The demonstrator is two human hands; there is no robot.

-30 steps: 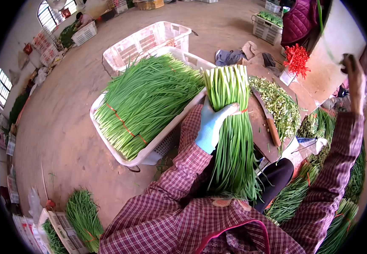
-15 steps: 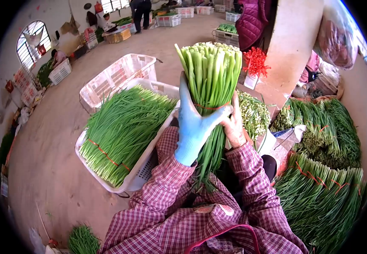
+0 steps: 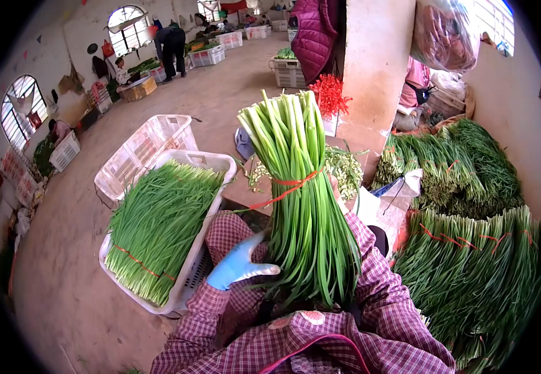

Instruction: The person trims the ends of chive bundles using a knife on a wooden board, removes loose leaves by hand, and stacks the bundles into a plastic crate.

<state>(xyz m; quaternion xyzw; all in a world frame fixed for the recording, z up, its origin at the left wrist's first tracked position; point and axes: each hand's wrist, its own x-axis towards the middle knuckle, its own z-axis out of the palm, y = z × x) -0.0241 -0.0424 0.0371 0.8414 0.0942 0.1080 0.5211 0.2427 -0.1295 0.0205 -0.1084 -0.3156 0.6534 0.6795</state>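
An upright bunch of long green stalks (image 3: 301, 206), pale cut ends up, is circled by a red tie (image 3: 295, 182) whose loose end trails left. My left hand (image 3: 240, 262), in a light blue glove, is open at the lower left side of the bunch, thumb and fingers apart. Behind the bunch's right side, my right hand (image 3: 338, 191) is bare and mostly hidden; what its fingers do cannot be made out. Left of the bunch, a white crate (image 3: 225, 163) holds more green stalks (image 3: 158, 218).
Another white crate (image 3: 180, 128) stands behind the filled one. Chopped stalk ends (image 3: 343, 171) lie on a low board, near red ties (image 3: 329, 95). Tied bundles (image 3: 470, 268) are piled at right. A person (image 3: 170, 50) bends over crates in the background.
My left hand has let go of the bunch's upper part and moved down and left. My right hand has slipped behind the bunch. The view has swung right, showing more of the room.
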